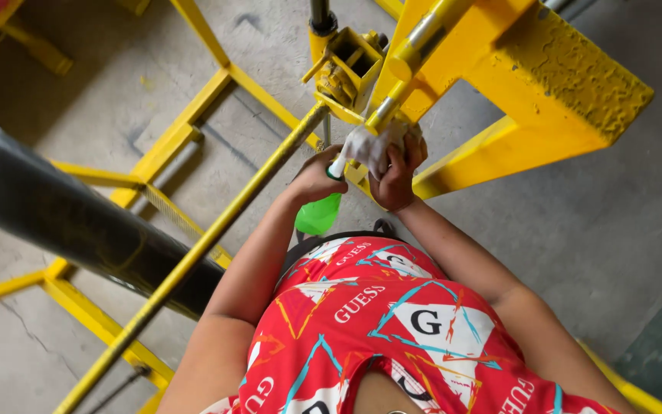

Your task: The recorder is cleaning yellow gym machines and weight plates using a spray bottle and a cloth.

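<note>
Your left hand (314,178) is closed around the neck of a green spray bottle (318,214), whose body hangs down below your fist, just above the collar of your red patterned shirt (381,322); the bottle's white nozzle (336,166) sticks up from your grip toward the cloth. Your right hand (397,175) is curled tight around a bunched white cloth (369,146), pressing it against the lower end of a yellow and bare-metal rod (408,65) that slopes up and away to the right. The two hands sit just beside each other, the nozzle nearly touching the cloth, though you cannot tell from here whether they actually meet. Right above your hands is a small yellow bracket (349,65) with worn metal parts inside it, and a dark vertical post (319,11) rises out of its top. To the right, a broad yellow painted beam (561,84) with a rough, pitted end face runs out over the grey concrete floor (614,238). A long thin yellow bar (193,261) runs diagonally from near your left hand down to the lower left, crossing over a yellow frame (170,138) that lies on the floor. A thick black tube (63,215) lies across the left side, well apart from both hands.
</note>
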